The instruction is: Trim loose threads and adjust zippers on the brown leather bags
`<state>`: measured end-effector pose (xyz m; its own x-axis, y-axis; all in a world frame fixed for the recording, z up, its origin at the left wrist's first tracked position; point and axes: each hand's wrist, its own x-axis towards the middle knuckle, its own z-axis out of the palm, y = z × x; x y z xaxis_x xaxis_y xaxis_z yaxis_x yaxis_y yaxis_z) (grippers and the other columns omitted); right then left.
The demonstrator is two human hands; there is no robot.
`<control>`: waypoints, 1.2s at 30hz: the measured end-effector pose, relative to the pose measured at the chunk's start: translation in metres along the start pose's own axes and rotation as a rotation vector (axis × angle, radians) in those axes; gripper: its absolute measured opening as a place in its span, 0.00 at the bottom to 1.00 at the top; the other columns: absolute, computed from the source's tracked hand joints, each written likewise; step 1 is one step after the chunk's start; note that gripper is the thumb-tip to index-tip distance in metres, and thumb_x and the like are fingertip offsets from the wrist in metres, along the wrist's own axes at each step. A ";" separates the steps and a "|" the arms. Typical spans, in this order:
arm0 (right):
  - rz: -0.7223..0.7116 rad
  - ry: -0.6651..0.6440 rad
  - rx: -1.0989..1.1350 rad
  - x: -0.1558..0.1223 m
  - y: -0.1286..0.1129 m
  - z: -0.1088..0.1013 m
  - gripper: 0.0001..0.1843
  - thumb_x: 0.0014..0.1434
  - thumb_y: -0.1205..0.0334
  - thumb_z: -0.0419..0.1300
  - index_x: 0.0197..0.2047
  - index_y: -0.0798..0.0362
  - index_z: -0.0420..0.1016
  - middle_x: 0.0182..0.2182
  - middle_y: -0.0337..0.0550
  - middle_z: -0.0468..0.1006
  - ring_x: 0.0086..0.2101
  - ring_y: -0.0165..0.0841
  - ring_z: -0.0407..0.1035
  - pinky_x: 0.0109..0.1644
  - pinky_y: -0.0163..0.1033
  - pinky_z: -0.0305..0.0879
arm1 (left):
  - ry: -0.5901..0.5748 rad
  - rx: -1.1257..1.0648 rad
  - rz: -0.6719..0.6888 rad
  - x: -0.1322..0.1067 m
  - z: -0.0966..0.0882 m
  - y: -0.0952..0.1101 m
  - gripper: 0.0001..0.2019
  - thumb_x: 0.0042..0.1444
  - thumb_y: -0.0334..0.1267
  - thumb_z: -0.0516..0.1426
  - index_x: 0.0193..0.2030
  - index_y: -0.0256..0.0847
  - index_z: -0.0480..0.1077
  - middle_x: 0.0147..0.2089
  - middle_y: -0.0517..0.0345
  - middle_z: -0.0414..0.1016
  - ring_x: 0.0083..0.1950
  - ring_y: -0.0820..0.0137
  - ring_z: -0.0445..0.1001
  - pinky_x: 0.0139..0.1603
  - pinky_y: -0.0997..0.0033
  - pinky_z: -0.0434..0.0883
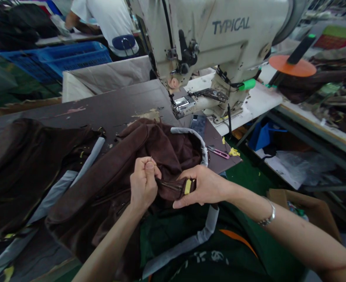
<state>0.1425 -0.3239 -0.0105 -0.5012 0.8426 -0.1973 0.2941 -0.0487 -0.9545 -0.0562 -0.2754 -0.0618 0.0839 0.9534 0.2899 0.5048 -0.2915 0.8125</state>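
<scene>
Holding the brown leather piece (116, 172) at the near edge of the table (102, 105), at six o'clock from the sewing machine (220, 47), both hands grip one short run of zipper (169, 185). The left hand (143, 182) is closed, thumb and forefinger pressed together on a thin metal point (151, 158) that stands just above the thumbnail; it is too small to tell whether it is a needle or a wire. The right hand (205, 186), at three o'clock from the left, is clamped on the zipper end, thumb on top beside the yellow tab (187, 186) and fingers underneath. Probable faults:

- The point sits close to the left thumb, so a slip in the pinch could prick it.
- The hands pull in opposite directions, so uneven tension could pucker the soft leather or strain the zipper teeth.
- Much of the piece hangs off the table toward six o'clock, so its weight could drag the zipper out of the right hand's grip.
- The pink snips (218, 152) lie at one o'clock from the right hand, near the table edge, where shifting leather could knock them off.
</scene>
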 end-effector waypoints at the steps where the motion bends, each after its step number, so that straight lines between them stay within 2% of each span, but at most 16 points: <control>1: 0.047 -0.008 0.031 0.000 -0.001 0.002 0.24 0.48 0.47 0.69 0.41 0.56 0.77 0.25 0.36 0.74 0.19 0.26 0.67 0.21 0.30 0.58 | 0.024 0.002 -0.007 -0.002 -0.001 -0.002 0.09 0.67 0.42 0.45 0.38 0.40 0.60 0.22 0.65 0.66 0.23 0.75 0.67 0.31 0.75 0.64; 3: 0.086 0.023 0.062 0.001 -0.003 0.005 0.26 0.49 0.46 0.68 0.46 0.55 0.75 0.23 0.35 0.73 0.17 0.25 0.65 0.19 0.29 0.57 | 0.070 -0.001 -0.019 -0.006 -0.002 -0.007 0.10 0.67 0.42 0.45 0.38 0.40 0.59 0.23 0.64 0.66 0.24 0.75 0.67 0.32 0.74 0.64; 6: 0.027 0.103 0.033 0.003 -0.008 0.011 0.29 0.48 0.47 0.69 0.51 0.51 0.73 0.27 0.35 0.76 0.18 0.25 0.66 0.22 0.29 0.60 | 0.121 -0.007 -0.034 -0.010 -0.001 -0.012 0.10 0.67 0.42 0.44 0.39 0.41 0.58 0.23 0.65 0.65 0.24 0.75 0.67 0.32 0.74 0.65; 8: -0.048 0.170 -0.025 0.005 -0.012 0.013 0.30 0.46 0.49 0.70 0.51 0.50 0.74 0.32 0.37 0.78 0.23 0.26 0.69 0.27 0.30 0.63 | 0.137 -0.003 -0.041 -0.011 0.000 -0.015 0.09 0.67 0.42 0.43 0.39 0.41 0.58 0.23 0.65 0.64 0.24 0.75 0.67 0.32 0.74 0.65; 10: -0.064 0.189 -0.043 0.006 -0.012 0.014 0.27 0.46 0.50 0.71 0.48 0.51 0.76 0.31 0.37 0.78 0.24 0.26 0.69 0.28 0.30 0.62 | 0.146 0.004 -0.044 -0.012 0.001 -0.015 0.08 0.67 0.41 0.44 0.39 0.41 0.57 0.22 0.66 0.63 0.23 0.75 0.66 0.31 0.74 0.65; 13: 0.069 0.067 0.094 0.005 -0.009 0.010 0.28 0.47 0.49 0.70 0.49 0.52 0.74 0.22 0.34 0.74 0.18 0.25 0.66 0.21 0.29 0.58 | 0.168 0.022 -0.031 -0.014 0.000 -0.012 0.08 0.67 0.41 0.44 0.39 0.41 0.57 0.22 0.65 0.64 0.23 0.75 0.66 0.31 0.74 0.65; 16: 0.213 0.012 0.286 0.000 -0.005 0.005 0.33 0.47 0.48 0.70 0.53 0.53 0.68 0.20 0.32 0.72 0.16 0.24 0.63 0.18 0.28 0.56 | 0.207 0.058 -0.002 -0.019 -0.002 -0.007 0.10 0.67 0.41 0.44 0.37 0.40 0.58 0.23 0.63 0.66 0.24 0.75 0.67 0.33 0.74 0.65; 22: 0.399 0.152 0.401 -0.010 0.005 0.004 0.26 0.49 0.50 0.69 0.41 0.52 0.60 0.20 0.29 0.68 0.18 0.25 0.65 0.21 0.30 0.60 | 0.286 0.134 0.044 -0.027 -0.004 -0.003 0.12 0.65 0.42 0.45 0.33 0.39 0.60 0.24 0.60 0.68 0.26 0.73 0.69 0.33 0.72 0.66; 24: 0.424 0.123 0.380 -0.012 0.008 0.003 0.24 0.49 0.50 0.69 0.38 0.52 0.62 0.23 0.31 0.69 0.19 0.25 0.66 0.22 0.31 0.62 | 0.293 0.142 0.047 -0.027 -0.004 -0.003 0.11 0.65 0.42 0.45 0.34 0.40 0.60 0.24 0.60 0.68 0.25 0.72 0.69 0.32 0.71 0.66; 26: 0.411 0.033 0.326 -0.013 0.010 0.001 0.21 0.51 0.48 0.67 0.35 0.55 0.66 0.23 0.34 0.70 0.19 0.23 0.64 0.23 0.30 0.60 | 0.269 0.161 0.059 -0.025 -0.006 -0.002 0.11 0.65 0.41 0.45 0.34 0.40 0.60 0.25 0.59 0.69 0.25 0.72 0.70 0.31 0.71 0.66; 29: 0.354 -0.130 0.279 -0.012 0.008 -0.004 0.23 0.57 0.44 0.61 0.27 0.58 0.70 0.18 0.33 0.66 0.17 0.21 0.55 0.21 0.29 0.50 | 0.217 0.193 0.087 -0.022 -0.009 -0.001 0.11 0.66 0.39 0.45 0.33 0.40 0.60 0.24 0.60 0.68 0.26 0.72 0.69 0.32 0.71 0.65; 31: 0.340 -0.184 0.293 -0.010 0.006 -0.007 0.25 0.58 0.43 0.59 0.25 0.58 0.70 0.16 0.32 0.64 0.17 0.20 0.51 0.20 0.30 0.44 | 0.203 0.197 0.091 -0.020 -0.011 0.000 0.12 0.66 0.39 0.45 0.32 0.40 0.61 0.24 0.61 0.68 0.26 0.73 0.69 0.32 0.72 0.65; 33: 0.320 -0.172 0.262 -0.008 0.005 -0.007 0.26 0.58 0.42 0.59 0.23 0.58 0.69 0.16 0.32 0.64 0.17 0.20 0.51 0.20 0.30 0.43 | 0.189 0.196 0.082 -0.018 -0.012 0.000 0.12 0.66 0.40 0.45 0.32 0.40 0.62 0.24 0.62 0.68 0.26 0.74 0.69 0.33 0.72 0.65; 36: 0.288 -0.076 0.157 -0.003 0.006 -0.003 0.26 0.57 0.42 0.59 0.23 0.57 0.70 0.15 0.33 0.64 0.17 0.21 0.53 0.21 0.31 0.46 | 0.170 0.169 0.058 -0.017 -0.012 -0.003 0.12 0.66 0.40 0.45 0.33 0.40 0.62 0.24 0.62 0.68 0.26 0.74 0.69 0.33 0.73 0.66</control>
<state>0.1485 -0.3250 -0.0145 -0.4770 0.7398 -0.4745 0.3061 -0.3662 -0.8788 -0.0692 -0.2919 -0.0632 -0.0217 0.9045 0.4260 0.6415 -0.3142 0.6998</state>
